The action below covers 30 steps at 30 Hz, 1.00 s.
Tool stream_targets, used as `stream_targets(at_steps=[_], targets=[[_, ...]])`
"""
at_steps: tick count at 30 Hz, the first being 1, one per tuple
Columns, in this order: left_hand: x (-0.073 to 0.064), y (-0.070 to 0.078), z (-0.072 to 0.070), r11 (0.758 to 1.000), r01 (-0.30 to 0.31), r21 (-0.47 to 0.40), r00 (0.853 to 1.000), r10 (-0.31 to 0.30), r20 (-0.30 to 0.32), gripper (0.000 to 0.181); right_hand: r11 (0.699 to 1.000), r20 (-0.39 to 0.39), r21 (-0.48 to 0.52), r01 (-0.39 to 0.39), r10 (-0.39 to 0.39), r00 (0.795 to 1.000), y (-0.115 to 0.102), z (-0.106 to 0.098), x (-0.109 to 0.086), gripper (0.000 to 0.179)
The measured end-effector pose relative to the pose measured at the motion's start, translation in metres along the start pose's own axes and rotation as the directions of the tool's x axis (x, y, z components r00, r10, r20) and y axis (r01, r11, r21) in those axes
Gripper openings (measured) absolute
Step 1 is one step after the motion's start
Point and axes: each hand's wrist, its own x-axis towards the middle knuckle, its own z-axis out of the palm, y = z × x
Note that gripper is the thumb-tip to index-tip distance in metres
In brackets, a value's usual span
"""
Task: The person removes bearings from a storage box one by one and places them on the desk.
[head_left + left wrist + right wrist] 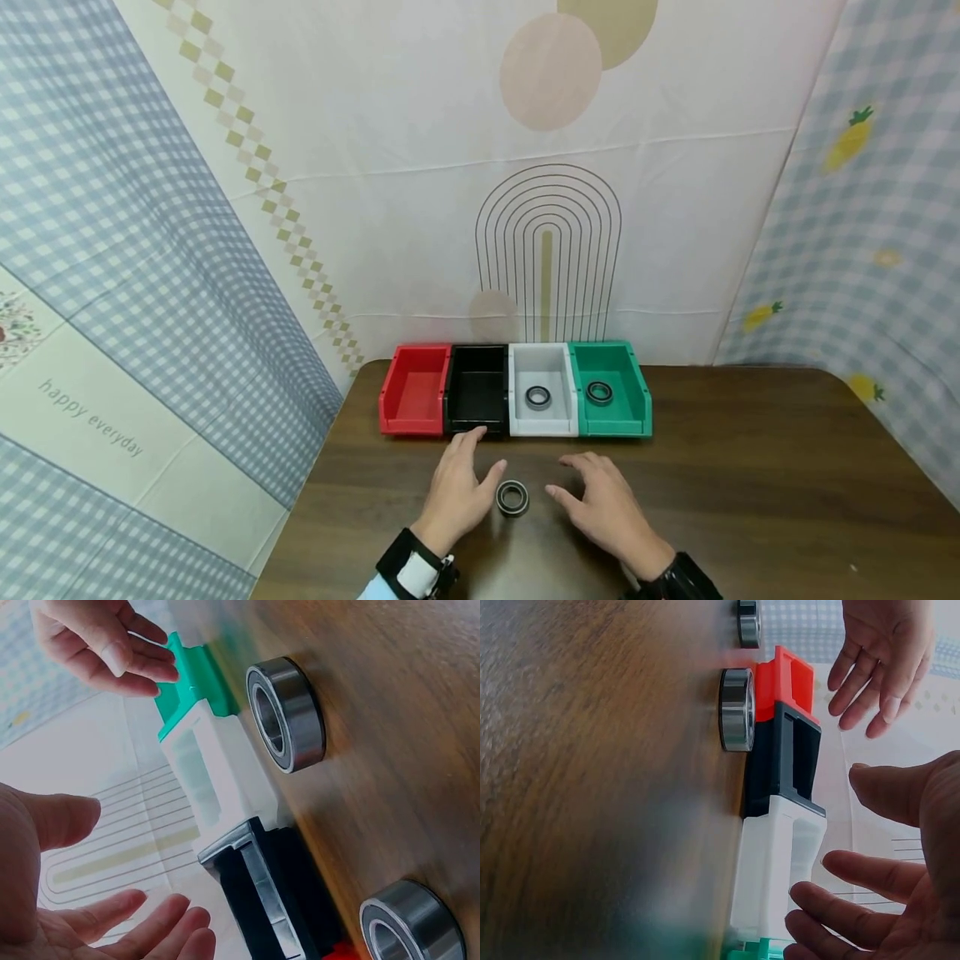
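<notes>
1. The left hand [459, 492] and right hand [609, 510] are slack and hold nothing, on either side of a metal ball bearing [501, 500] on the desk [750, 467]. That spacing probably leaves it within reach of either hand.
2. The bearing lies flat, which should keep it from rolling.
3. The red bin [412, 392], black bin [477, 387], white bin [538, 423] and green bin [606, 367] sit side by side, low fronts towards the person, presumably for easy access.
4. From above, the head view shows inside the bins: a white-bin bearing [527, 397] and a green-bin bearing [589, 393]. The low wrist views do not show these.
5. Both wrist views reveal a second desk bearing [433, 919], apart from the first; in the head view the left hand likely covers it.
</notes>
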Motion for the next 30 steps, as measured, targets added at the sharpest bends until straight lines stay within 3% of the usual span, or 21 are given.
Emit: stream_targets(at_steps=[8, 14, 22, 30], targets=[[-0.002, 0.01, 0.002, 0.988, -0.033, -0.148, 0.999, 0.032, -0.008, 0.066, 1.0, -0.015, 0.002, -0.003, 0.003, 1.0, 0.002, 0.001, -0.001, 0.047], [0.006, 0.019, 0.002, 0.988, -0.033, -0.15, 0.999, 0.033, -0.006, 0.067, 1.0, -0.017, 0.0, -0.002, 0.002, 1.0, 0.002, -0.001, -0.003, 0.047], [0.017, 0.017, 0.006, 0.988, -0.033, -0.153, 0.999, 0.033, -0.002, 0.07, 1.0, -0.022, 0.011, 0.009, -0.009, 1.0, 0.003, -0.001, -0.005, 0.047], [0.028, 0.009, 0.015, 0.989, -0.072, -0.125, 0.995, 0.062, -0.077, 0.065, 0.999, -0.013, 0.041, -0.004, 0.004, 1.0, 0.006, -0.006, -0.005, 0.046]])
